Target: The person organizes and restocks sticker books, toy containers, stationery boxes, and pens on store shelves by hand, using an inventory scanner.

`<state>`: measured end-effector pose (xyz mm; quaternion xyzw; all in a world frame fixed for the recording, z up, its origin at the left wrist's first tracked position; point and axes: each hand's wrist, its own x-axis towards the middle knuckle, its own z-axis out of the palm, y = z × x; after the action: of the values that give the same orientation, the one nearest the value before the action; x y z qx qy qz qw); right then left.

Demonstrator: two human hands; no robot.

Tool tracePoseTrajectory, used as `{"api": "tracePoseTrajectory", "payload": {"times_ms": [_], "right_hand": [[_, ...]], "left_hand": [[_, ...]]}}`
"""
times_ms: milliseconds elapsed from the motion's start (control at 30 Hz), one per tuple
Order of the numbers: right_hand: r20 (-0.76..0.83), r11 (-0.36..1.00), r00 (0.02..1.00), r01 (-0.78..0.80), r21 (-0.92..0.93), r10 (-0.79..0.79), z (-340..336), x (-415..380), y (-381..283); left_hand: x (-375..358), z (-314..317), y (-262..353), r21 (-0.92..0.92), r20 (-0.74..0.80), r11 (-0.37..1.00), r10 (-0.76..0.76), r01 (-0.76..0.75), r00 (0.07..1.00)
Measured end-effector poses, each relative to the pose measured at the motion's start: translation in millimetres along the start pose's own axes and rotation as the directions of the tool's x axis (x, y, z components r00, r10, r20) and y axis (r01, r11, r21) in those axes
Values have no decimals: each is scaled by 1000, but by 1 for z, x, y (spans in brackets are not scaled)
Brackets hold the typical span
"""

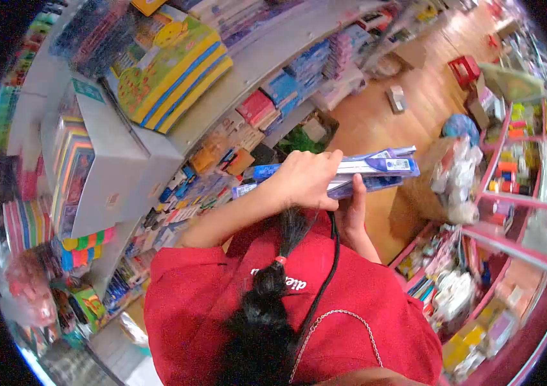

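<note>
A small stack of slim blue-and-white packages (376, 165) with barcode labels is in front of my red shirt. My left hand (305, 177) lies over the stack from above, its fingers curled round the near side. From below, my right hand (354, 212) supports the stack, with the thumb up against its edge and the other fingers mostly hidden. The packages lie roughly flat and slightly fanned, some sticking out to the right and some to the left. What they contain is not clear.
Shelves with yellow packs (177, 71), a white box (119, 154) and many small packaged goods run along the left. Pink-framed shelves (518, 199) stand at right, with plastic bags (457, 180) beside them. A small white box (396, 99) and a red crate (464, 71) are on the wooden floor.
</note>
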<state>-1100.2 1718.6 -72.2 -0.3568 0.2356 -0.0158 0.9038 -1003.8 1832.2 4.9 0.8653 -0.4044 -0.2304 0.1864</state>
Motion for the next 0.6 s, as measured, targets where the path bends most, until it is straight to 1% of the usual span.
{"api": "tracePoseTrajectory", "payload": {"times_ms": [67,133,200,300,333,367,433,533,600], "right_hand": [[107,998,992,-60,11,59,-7,37,-21],[181,979,962,-201,-31,204,-10,66,-53],[233,942,913,-324,-92,336,-22,95,-80],[292,885,839,-458,-77,460,-24,121,-113],[293,872,822,-474,-122,488,-22,129,-123],[327,868,806,-480,-124,492,-26,141,-127],[396,854,763,-503,-135,511,-33,162,-128],[430,819,702,-535,-207,568,-23,176,-133],[411,781,666,-554,-288,623,-11,179,-134]], "left_hand": [[22,5,-6,-31,-90,996,-81,78,993],[46,-1,-1,-71,-176,981,-192,182,965],[66,-10,15,-125,-216,944,-327,306,920],[94,-17,30,-183,-347,929,-366,320,863],[102,-23,37,-219,-348,910,-410,352,843],[111,-18,38,-207,-444,913,-408,351,798],[125,-4,38,-181,-621,911,-398,370,676],[130,-7,41,-262,-552,832,-545,489,631],[125,-13,40,-286,-533,797,-593,532,603]]}}
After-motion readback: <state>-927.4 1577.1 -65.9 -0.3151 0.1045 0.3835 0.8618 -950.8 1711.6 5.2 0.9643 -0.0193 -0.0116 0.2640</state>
